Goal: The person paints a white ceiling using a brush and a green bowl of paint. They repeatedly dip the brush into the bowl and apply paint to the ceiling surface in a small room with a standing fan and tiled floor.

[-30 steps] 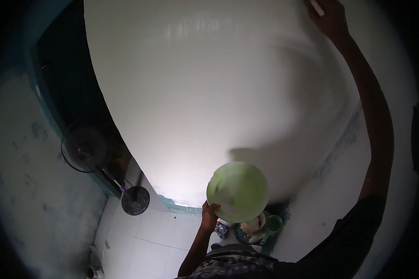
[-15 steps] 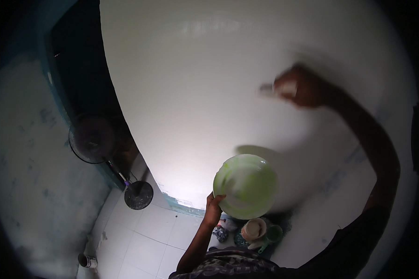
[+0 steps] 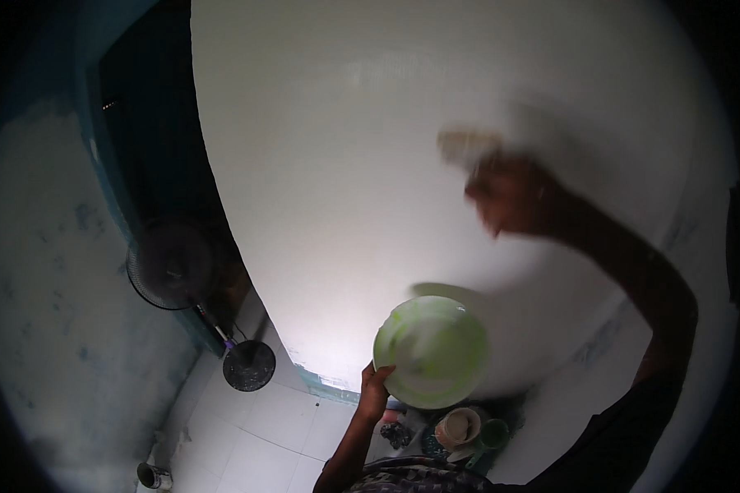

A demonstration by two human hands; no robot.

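Observation:
My left hand (image 3: 376, 391) grips the near left rim of a round light-green plate (image 3: 460, 353), thumb on top and fingers underneath. Whitish paint is smeared over its inside. Up and to the right, my right hand (image 3: 514, 195) is closed around a pale, wide paintbrush (image 3: 467, 148), which motion blurs. The brush points left in front of the white wall (image 3: 329, 164); whether its bristles touch the surface I cannot tell. Beneath the brush hand, the plate hovers close to the same wall and casts a shadow on it.
Below the plate, a whitish tub (image 3: 459, 427) and a green cup (image 3: 494, 434) stand on the floor by the wall. A pedestal fan (image 3: 173, 263) is at the left, beside a dark doorway (image 3: 148, 148). An open can (image 3: 154, 476) lies on the tiles (image 3: 284, 427) at lower left.
My right hand has moved down and slightly left, and the brush now shows above it. The plate and left hand appear a little lower in view, as does the background.

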